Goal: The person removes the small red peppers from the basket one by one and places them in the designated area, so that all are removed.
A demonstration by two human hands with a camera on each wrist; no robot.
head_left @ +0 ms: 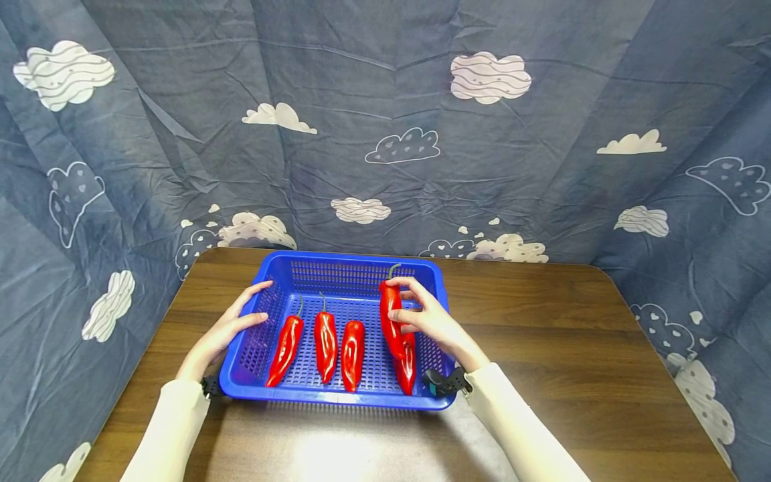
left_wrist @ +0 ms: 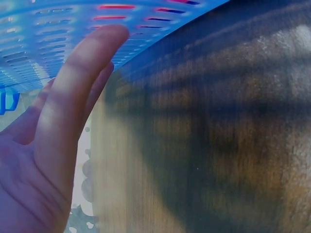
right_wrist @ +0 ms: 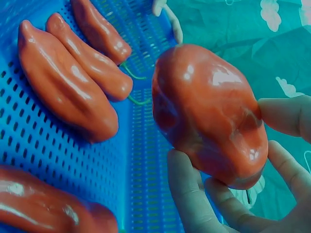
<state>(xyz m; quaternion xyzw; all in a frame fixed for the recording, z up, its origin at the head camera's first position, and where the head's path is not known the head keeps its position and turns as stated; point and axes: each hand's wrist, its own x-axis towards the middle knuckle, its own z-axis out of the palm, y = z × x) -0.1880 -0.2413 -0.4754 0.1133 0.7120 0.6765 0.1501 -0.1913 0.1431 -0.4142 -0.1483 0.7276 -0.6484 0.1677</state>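
My right hand [head_left: 421, 314] pinches a red pepper [head_left: 391, 321] between thumb and fingertips near its stem end, over the right part of a blue basket [head_left: 337, 400]. In the right wrist view this pepper [right_wrist: 209, 111] appears end-on, raised off the basket floor. Another red pepper [head_left: 407, 371] lies partly hidden beneath it. My left hand [head_left: 219, 335] is at the basket's left side, its extended fingers reaching across the rim. In the left wrist view the left hand [left_wrist: 60, 126] shows a straight digit against the slotted wall. Nearest it lies a red pepper [head_left: 285, 351].
Two more red peppers [head_left: 326, 348] lie side by side in the basket's middle. The basket stands on a brown wooden table [head_left: 560, 348], which extends to the right. A dark cloud-print curtain [head_left: 385, 120] hangs behind the table and at both sides.
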